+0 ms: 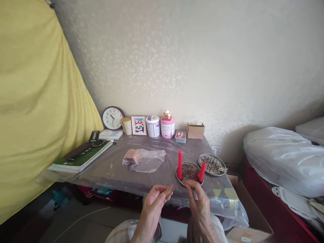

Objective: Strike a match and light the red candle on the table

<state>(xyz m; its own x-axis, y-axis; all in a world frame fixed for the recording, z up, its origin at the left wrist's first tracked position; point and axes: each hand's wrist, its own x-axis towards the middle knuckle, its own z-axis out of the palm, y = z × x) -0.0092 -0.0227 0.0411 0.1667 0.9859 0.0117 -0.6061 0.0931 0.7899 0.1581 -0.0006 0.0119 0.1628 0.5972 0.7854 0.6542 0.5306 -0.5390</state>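
Observation:
My left hand (155, 204) holds a small, flat brown matchbox (169, 190) between thumb and fingers, above the table's front edge. To its right, my right hand (198, 202) is closed in a pinch on a thin matchstick (186, 182), of which little shows. Just beyond the right hand lies a round, dark-speckled metal tray (189, 170). On it a taller red candle (180, 164) stands upright and a shorter red candle (202, 171) leans slightly to the right; no flame shows on either. A stack of similar small boxes (132, 156) sits in an open clear plastic wrapper (152, 160).
A second round tray (212, 164) with thin pale sticks lies at the right. Along the wall stand a clock (113, 118), a panda picture (139, 126), tubs (153, 126), a tin (180, 136) and a cardboard box (195, 131). Books (81, 156) lie at left. Plastic sheeting covers the table.

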